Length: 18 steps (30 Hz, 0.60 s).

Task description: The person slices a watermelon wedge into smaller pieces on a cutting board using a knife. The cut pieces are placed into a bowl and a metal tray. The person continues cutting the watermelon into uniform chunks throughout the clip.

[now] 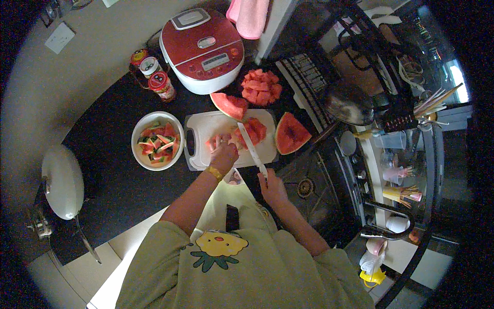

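Observation:
My right hand (273,186) grips the handle of a long kitchen knife (250,146). Its pale blade slants across the white cutting board (200,160), over the watermelon. To the left of the blade, my left hand (225,154) has its fingers bent around a watermelon piece (211,143), partly hidden beneath them. Cut red watermelon flesh (256,131) lies on the board just right of the knife. A watermelon wedge (230,105) rests at the board's far edge. Another wedge (292,134), rind still on, sits against its right side.
A white bowl (137,158) with rind scraps stands left of the board. Watermelon chunks (261,87) are heaped beyond it, beside a red rice cooker (200,46). Jars (162,85) stand at the back left. A gas stove (305,187) and a pan (349,102) are on the right.

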Tool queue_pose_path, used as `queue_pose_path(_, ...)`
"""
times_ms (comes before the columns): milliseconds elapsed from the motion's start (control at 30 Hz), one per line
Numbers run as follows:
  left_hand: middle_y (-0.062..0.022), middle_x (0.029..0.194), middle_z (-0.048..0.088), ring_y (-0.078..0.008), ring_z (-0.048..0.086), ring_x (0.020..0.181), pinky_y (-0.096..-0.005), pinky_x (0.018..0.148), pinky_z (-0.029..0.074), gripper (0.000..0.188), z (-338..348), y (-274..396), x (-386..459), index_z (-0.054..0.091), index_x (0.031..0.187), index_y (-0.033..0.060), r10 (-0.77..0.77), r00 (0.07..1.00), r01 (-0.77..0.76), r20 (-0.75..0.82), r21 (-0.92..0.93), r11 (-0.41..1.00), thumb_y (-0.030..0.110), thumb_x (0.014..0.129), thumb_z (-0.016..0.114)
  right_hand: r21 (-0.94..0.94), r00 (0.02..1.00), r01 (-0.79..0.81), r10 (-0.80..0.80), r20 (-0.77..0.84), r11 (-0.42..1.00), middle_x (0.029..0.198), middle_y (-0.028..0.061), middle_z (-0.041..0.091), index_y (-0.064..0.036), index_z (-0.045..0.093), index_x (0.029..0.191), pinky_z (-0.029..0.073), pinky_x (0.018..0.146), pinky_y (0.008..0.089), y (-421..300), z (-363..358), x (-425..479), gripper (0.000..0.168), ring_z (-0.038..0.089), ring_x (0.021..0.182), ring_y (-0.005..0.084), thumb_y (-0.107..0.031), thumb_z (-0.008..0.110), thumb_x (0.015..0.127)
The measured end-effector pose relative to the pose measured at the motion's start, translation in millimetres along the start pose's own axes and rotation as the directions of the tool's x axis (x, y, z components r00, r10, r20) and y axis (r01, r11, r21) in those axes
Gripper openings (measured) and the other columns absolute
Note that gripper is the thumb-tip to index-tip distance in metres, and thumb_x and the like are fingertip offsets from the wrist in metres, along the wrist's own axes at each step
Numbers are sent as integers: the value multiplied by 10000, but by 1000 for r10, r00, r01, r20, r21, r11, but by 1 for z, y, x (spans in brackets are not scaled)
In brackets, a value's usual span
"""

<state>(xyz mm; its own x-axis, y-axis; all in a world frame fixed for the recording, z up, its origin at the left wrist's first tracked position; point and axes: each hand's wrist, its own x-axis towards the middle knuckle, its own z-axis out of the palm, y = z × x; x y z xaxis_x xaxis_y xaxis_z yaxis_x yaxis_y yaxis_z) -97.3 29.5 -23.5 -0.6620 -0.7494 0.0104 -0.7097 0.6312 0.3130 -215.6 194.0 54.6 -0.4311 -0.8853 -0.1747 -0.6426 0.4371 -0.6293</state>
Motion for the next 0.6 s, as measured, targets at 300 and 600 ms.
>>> queue_pose_path(300,-13,1141,500,-279,383,1098,-510,889,284,104,-105,-81,-4,671,766,227,-267,879,350,-396,153,924,311,708,651,31,996,-81,80,33,996,730,240,608,12,462,1051,449,540,504,-18,-9,8,300,589,665,437,-245,513,905)
queue_pose_path(600,-31,1089,540,-227,475,1033,-440,851,330,181,-124,-151,-31,681,888,163,-448,791,542,-416,138,829,261,743,636,77,994,-87,82,71,993,739,249,611,17,448,1129,458,548,496,-25,-3,12,342,596,672,429,-236,509,906)
